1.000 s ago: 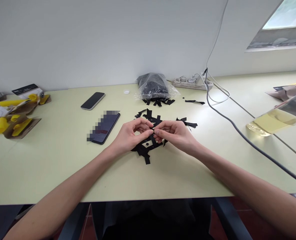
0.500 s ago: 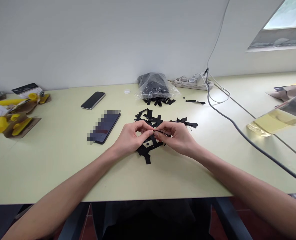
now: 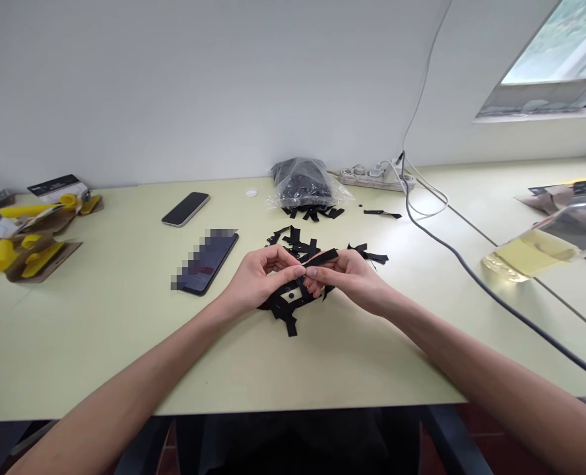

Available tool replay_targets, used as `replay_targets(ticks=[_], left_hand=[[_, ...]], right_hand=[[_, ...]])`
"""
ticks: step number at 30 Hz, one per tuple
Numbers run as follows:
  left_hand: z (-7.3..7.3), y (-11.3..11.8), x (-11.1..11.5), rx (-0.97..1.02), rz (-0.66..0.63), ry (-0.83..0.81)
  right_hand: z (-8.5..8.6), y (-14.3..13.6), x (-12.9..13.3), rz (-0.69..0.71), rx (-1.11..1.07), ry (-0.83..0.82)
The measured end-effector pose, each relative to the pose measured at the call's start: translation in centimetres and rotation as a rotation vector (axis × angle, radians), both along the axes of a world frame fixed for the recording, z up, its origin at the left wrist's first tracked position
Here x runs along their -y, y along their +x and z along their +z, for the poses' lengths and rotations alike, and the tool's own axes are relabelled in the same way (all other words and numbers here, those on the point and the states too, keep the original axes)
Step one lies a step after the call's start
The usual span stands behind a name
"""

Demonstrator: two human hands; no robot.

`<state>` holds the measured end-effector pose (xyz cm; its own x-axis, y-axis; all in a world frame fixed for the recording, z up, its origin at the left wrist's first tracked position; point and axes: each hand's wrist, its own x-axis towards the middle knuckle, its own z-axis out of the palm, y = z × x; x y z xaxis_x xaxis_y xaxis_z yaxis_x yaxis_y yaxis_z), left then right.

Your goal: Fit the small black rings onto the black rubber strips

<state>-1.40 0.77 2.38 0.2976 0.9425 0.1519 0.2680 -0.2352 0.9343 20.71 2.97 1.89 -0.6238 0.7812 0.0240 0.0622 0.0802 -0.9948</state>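
Observation:
Both hands meet above a loose pile of short black fabric strips [image 3: 288, 310]. My left hand [image 3: 266, 277] is closed in a pinch, its thumb and fingertips at the near end of one black strip [image 3: 323, 257]. My right hand [image 3: 350, 277] pinches the same strip between thumb and fingers, with the strip's flat end sticking up to the right over the hand. What lies right between the fingertips is too small to make out. Small dark round pieces [image 3: 292, 295] lie among the strips under the hands.
Behind the pile sits a clear plastic bag [image 3: 305, 185] of black material. Two phones [image 3: 187, 209] lie to the left, yellow packaged items [image 3: 30, 254] farther left. A power strip [image 3: 372, 177], a grey cable [image 3: 471, 267] and a clear container with yellow contents [image 3: 530, 251] are at right.
The strip in my fingers has turned so its flat side shows and its free end points up right. My right fingers have shifted beneath it. The view has tilted slightly upward.

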Motion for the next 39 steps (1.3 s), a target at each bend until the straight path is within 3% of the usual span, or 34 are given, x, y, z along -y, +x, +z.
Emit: replay_targets(ticks=[2, 5, 10, 15, 22, 28, 34, 39], left_hand=[[0.2, -0.1, -0.1, -0.060, 0.001, 0.028], [0.2, -0.8, -0.6, -0.205, 0.065, 0.122], [-0.2, -2.7, -1.9, -0.479, 0.194, 0.266], [-0.5, -3.3, -2.2, -0.616, 0.219, 0.243], [-1.4, -3.1, -2.1, -0.711, 0.137, 0.232], [-1.9, -3.2, -2.7, -0.708, 0.142, 0.383], [-0.7, -2.5, -1.9, -0.503, 0.229, 0.383], [0.4, -1.4, -0.7, -0.371, 0.097, 0.329]], right_hand=[[0.4, 0.5, -0.3, -0.038, 0.078, 0.106], [1.5, 2.0, -1.2, -0.235, 0.354, 0.394], [3.0, 5.5, -3.0, -0.381, 0.835, 0.434], [2.9, 6.8, -3.8, -0.341, 1.136, 0.468], [2.9, 5.4, -3.1, -0.503, 0.962, 0.543], [2.0, 3.2, -2.0, -0.350, 0.817, 0.597], [1.2, 1.7, -1.0, -0.264, 0.641, 0.580], [0.8, 0.7, 0.2, -0.171, 0.376, 0.435]])
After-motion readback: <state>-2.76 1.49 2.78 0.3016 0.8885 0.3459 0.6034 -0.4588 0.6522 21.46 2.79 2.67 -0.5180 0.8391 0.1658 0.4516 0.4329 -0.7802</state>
